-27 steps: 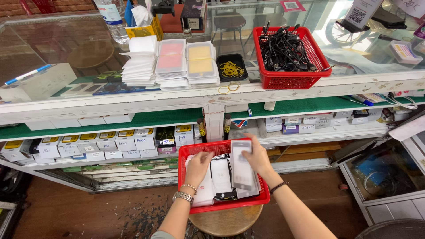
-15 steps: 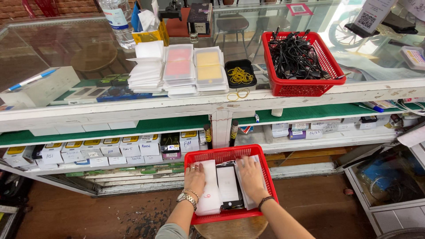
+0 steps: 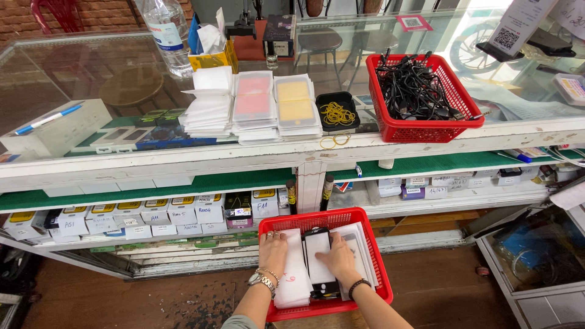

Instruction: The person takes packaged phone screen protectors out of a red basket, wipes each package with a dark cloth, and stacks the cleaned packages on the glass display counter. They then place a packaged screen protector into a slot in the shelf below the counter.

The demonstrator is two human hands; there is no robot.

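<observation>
A red plastic basket [image 3: 365, 231] sits low in front of me, filled with flat white sleeves and a black-edged phone screen panel [image 3: 319, 259]. My left hand [image 3: 272, 253], wearing a watch and bracelet, rests flat on the left white stack [image 3: 295, 277]. My right hand [image 3: 340, 261], with a dark wrist band, lies palm down over the right side of the screen panel and the stack beside it. Both hands press on the contents; neither lifts anything.
A glass counter [image 3: 122, 79] stands ahead with stacks of white sleeves [image 3: 253, 106], a black tray of rubber bands [image 3: 337, 113], a red basket of black cables [image 3: 420, 91], a water bottle [image 3: 167, 33] and a white box with a blue pen [image 3: 55, 125]. Shelves below hold small labelled boxes [image 3: 146, 216].
My right hand, which held a panel upright over the basket, has laid it flat. Both hands have since slid onto the stacks; the view has tilted down slightly.
</observation>
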